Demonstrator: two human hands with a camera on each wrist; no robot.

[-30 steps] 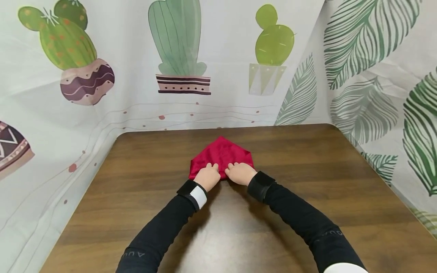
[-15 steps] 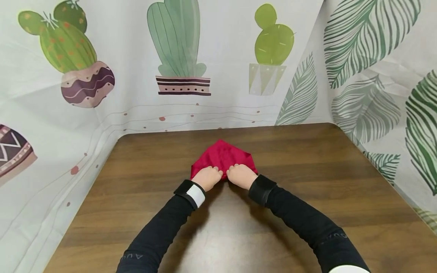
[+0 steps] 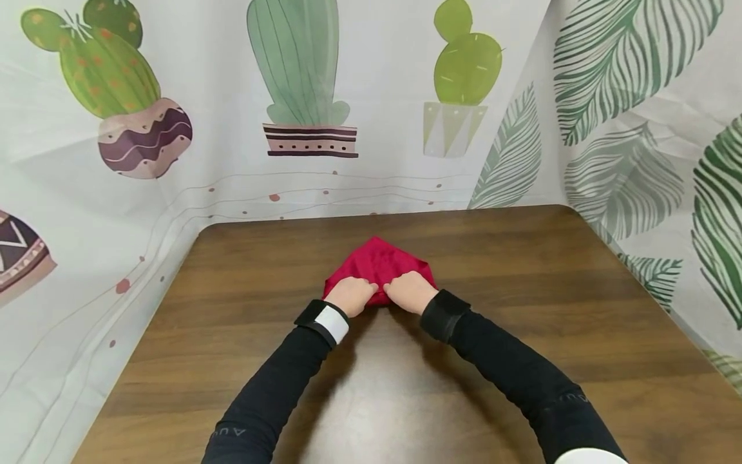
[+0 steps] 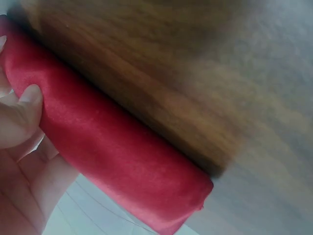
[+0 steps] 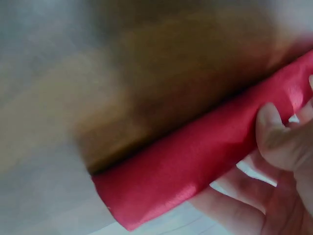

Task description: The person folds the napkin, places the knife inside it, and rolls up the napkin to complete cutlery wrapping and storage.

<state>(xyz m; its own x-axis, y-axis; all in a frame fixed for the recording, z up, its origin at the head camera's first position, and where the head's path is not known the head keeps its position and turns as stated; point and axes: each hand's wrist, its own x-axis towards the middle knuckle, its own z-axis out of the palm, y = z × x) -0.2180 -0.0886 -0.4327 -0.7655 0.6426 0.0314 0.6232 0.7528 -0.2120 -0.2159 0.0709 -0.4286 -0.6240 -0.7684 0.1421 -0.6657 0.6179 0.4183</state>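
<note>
A shiny red cloth [image 3: 377,261] lies toward the far side of the table, its far end coming to a blunt point. Its near edge is turned over into a thick fold. My left hand [image 3: 351,296] pinches this edge left of the middle; in the left wrist view the thumb [image 4: 32,94] presses the fold [image 4: 112,137] with fingers behind it. Just to the right, my right hand [image 3: 410,292] grips the same edge. The right wrist view has that thumb [image 5: 269,117] on the fold [image 5: 186,152], fingers behind. Both hands cover part of the near edge.
The brown wooden table [image 3: 243,361] has rounded far corners. Behind it and at both sides hangs a white curtain [image 3: 388,142] printed with cacti and leaves. Dark bands with sleeves cover both wrists and forearms.
Both hands' fingers, earlier reaching forward over the cloth's near edge, have curled in around it. The cloth's far point has shifted slightly toward me. The head view has tilted a little.
</note>
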